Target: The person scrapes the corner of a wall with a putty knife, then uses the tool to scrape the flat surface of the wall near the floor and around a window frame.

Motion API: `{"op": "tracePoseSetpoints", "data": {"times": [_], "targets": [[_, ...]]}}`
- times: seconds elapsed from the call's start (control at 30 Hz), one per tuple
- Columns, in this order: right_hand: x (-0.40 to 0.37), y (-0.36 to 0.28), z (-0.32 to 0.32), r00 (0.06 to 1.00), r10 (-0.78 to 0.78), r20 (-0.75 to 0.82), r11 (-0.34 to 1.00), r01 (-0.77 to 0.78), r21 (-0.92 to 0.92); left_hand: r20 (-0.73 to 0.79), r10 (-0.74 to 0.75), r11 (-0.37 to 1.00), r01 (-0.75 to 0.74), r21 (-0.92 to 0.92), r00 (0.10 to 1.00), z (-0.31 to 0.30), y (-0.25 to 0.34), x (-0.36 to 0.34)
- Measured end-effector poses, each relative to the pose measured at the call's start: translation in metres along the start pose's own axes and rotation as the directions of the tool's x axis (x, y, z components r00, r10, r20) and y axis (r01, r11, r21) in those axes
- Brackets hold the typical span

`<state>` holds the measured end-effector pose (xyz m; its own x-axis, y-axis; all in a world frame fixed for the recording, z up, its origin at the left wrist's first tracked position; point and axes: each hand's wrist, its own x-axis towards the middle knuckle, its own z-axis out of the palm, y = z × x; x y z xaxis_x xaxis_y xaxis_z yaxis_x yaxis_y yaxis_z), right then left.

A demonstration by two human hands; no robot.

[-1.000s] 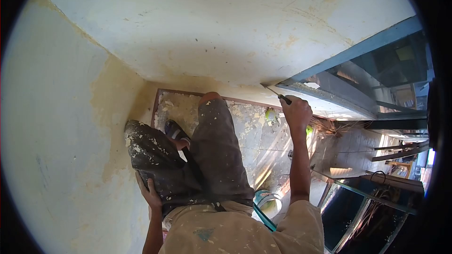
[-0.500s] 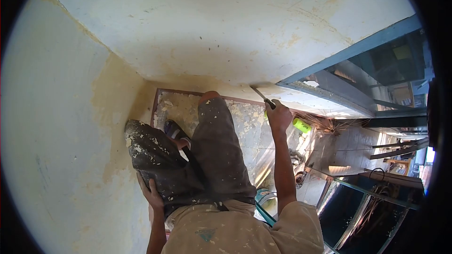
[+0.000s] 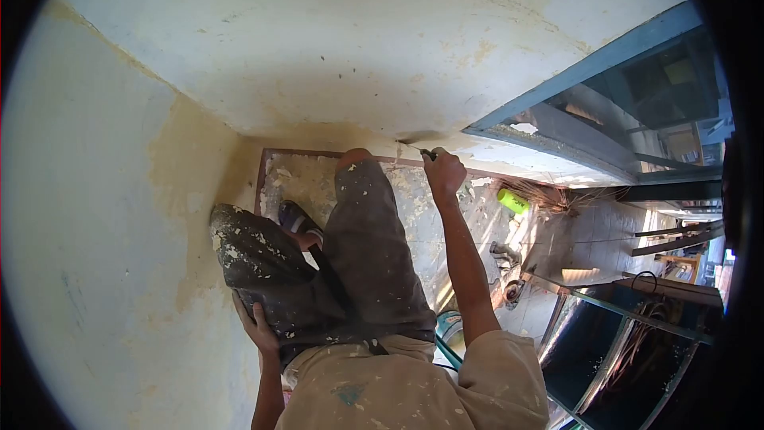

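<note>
Low on the wall (image 3: 350, 40), left of the window frame (image 3: 573, 68), the right hand (image 3: 446, 173) is closed around a scraper (image 3: 427, 153), its blade at the surface; this looks like scraping paint. Another stroke would call for a shallow blade angle. The left hand (image 3: 259, 330), loosely open, visibly holding nothing, rests against the left trouser leg (image 3: 259, 267). The right knee (image 3: 354, 159) crowds the wall; a green container (image 3: 513, 201) lies near twigs (image 3: 553, 197).

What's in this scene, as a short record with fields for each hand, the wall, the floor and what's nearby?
Right hand: grips a bladed tool by its dark handle, tip at the wall
Left hand: rests on flecked trousers
Wall: pale, with tan patches
Floor: scattered with pale flakes
Nearby: bright green cylinder beside thin sticks
</note>
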<state>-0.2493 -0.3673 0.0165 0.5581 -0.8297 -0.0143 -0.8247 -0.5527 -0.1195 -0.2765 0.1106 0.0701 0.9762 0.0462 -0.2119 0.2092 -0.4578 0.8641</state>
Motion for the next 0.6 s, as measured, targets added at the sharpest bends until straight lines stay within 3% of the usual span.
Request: {"op": "tracePoseSetpoints", "data": {"times": [0.1, 0.23, 0.3, 0.4, 0.53, 0.6], "targets": [[-0.012, 0.002, 0.040, 0.999, -0.049, 0.017, 0.997, 0.049, -0.052, -0.002, -0.002, 1.000, 0.002, 0.011, 1.000, 0.000, 0.002, -0.001], [-0.039, 0.018, 0.033, 0.992, 0.118, 0.053, 0.970, -0.126, 0.208, -0.006, 0.009, 1.000, -0.009, 0.016, 1.000, -0.001, -0.002, -0.001], [-0.052, 0.030, 0.017, 0.969, 0.230, 0.093, 0.884, -0.248, 0.396, -0.003, 0.011, 1.000, -0.011, 0.001, 1.000, 0.000, -0.002, 0.001], [-0.070, 0.040, -0.012, 0.957, 0.255, 0.135, 0.788, -0.287, 0.545, 0.001, -0.001, 1.000, 0.001, -0.022, 1.000, 0.000, -0.004, 0.000], [-0.073, 0.018, -0.073, 0.994, 0.086, -0.065, 0.900, -0.049, 0.432, 0.004, 0.010, 1.000, -0.010, 0.006, 1.000, -0.001, -0.001, 0.001], [-0.060, 0.002, -0.091, 0.996, 0.045, -0.082, 0.946, -0.016, 0.325, 0.007, 0.015, 1.000, -0.015, -0.002, 1.000, -0.001, -0.002, 0.002]]}}
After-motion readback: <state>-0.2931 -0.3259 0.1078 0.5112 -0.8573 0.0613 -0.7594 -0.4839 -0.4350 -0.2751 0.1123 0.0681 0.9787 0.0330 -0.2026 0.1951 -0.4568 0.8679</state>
